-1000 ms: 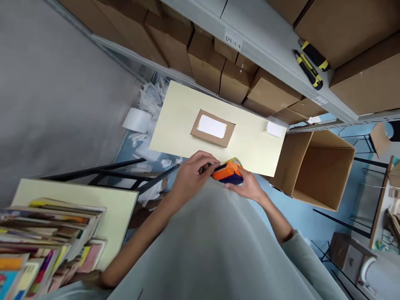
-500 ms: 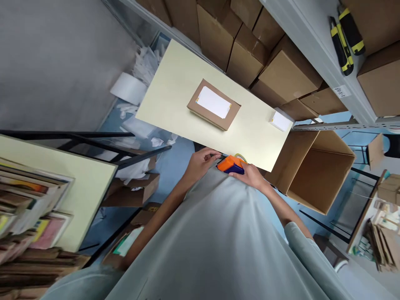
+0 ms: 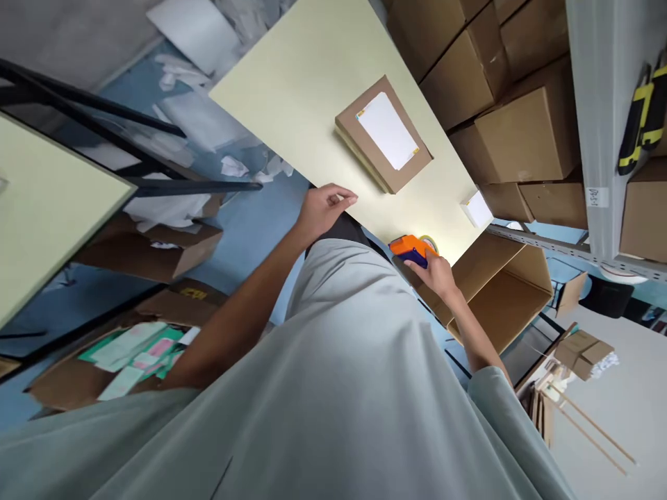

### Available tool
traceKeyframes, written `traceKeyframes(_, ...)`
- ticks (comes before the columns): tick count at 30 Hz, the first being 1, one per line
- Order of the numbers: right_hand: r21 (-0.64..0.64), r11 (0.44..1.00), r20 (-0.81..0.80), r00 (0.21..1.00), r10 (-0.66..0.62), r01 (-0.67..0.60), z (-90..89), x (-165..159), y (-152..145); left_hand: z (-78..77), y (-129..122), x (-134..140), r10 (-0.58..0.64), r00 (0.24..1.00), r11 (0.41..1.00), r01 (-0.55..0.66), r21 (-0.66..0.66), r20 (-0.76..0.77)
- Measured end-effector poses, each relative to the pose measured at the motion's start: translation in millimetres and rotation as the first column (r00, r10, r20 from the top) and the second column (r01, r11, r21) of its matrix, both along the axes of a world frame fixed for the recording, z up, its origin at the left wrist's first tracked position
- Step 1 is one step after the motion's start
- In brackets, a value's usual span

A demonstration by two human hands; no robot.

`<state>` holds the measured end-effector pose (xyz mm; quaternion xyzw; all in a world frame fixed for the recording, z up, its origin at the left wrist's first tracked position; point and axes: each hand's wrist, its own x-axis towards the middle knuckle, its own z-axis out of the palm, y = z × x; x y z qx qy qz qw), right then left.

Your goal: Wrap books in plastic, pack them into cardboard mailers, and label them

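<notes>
An orange and dark purple tape dispenser [image 3: 410, 247] with a roll of tape on it is gripped in my right hand [image 3: 436, 276], at the near edge of the pale table. My left hand [image 3: 324, 210] is by the same edge, further left and apart from the dispenser. Its thumb and fingertips are pinched together; whatever is between them is too small to make out. Beyond my hands a closed brown cardboard box [image 3: 376, 170] with a white label [image 3: 388, 132] lies on the table [image 3: 292, 90].
A small white box [image 3: 476, 209] sits at the table's right end. An open carton [image 3: 505, 305] stands beside that end. Shelves of cardboard boxes [image 3: 521, 139] run along the far side, with yellow-black utility knives [image 3: 636, 125]. Crumpled white packing material [image 3: 198, 118] lies at the left.
My hands have moved apart: the left was at the dispenser's front and is now away from it. The dispenser stays in my right hand. My view has turned.
</notes>
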<state>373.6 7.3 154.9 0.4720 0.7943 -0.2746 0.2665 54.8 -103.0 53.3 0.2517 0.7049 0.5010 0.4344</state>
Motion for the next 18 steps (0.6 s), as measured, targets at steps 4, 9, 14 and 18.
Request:
traceKeyframes(4,0.152,0.988,0.009,0.999,0.031,-0.032,-34.5,-11.5,14.6,-24.8,24.9,-2.9,0.034,0.999,0.999,-0.034,0.031,0.020)
traceKeyframes(9,0.199,0.980,0.087,0.996,-0.017,-0.001,-69.1,-18.5,25.7,-52.3,47.8,-2.5,0.042,0.999,0.997,-0.044,0.070,0.031)
traceKeyframes(14,0.232,0.972,0.066,0.997,-0.031,0.015,-91.7,-24.1,25.5,-74.2,65.3,6.3,0.148,0.988,0.985,-0.145,0.089,-0.036)
traceKeyframes(18,0.274,0.961,0.032,0.998,-0.049,0.038,-109.5,-25.0,24.2,-89.0,78.4,13.5,0.213,0.974,0.974,-0.205,0.094,-0.080)
